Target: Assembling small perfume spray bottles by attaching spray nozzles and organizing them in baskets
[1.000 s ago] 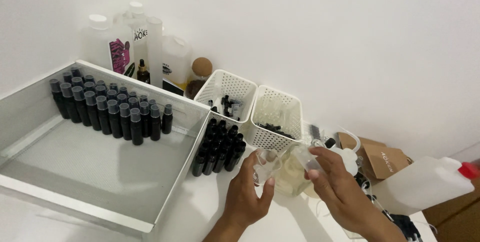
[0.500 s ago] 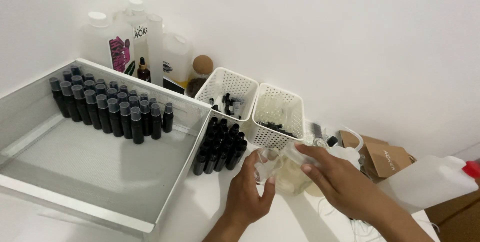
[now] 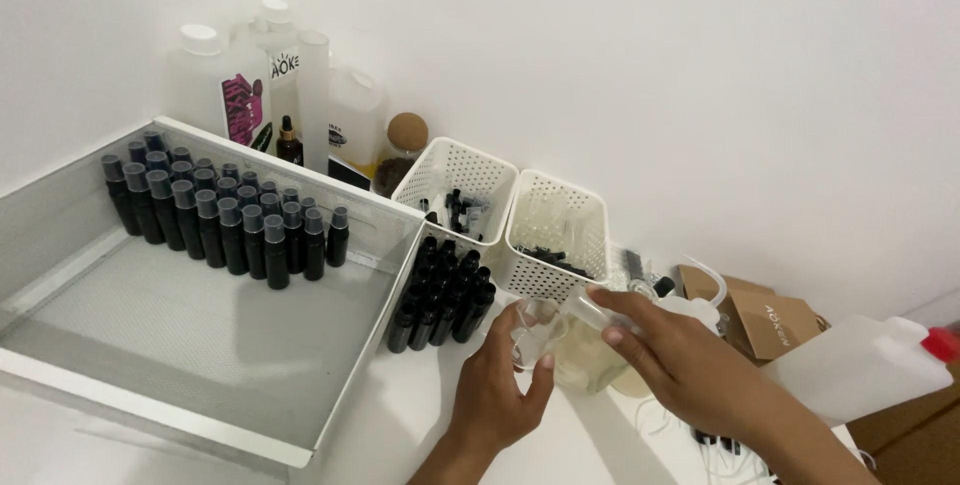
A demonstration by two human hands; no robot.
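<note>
Two hands meet over a small clear vessel, filling under way

Just in front of the right white basket (image 3: 560, 230), the left hand (image 3: 500, 390) is curled around a small clear bottle (image 3: 532, 337), while the right hand (image 3: 690, 365) grips a squeeze bottle (image 3: 640, 320) whose nozzle tilts toward it; I judge liquid is being dispensed. Next calls for a steady nozzle over the narrow mouth. Against a second ago, the right hand has closed in toward the left and the nozzle sits lower
</note>
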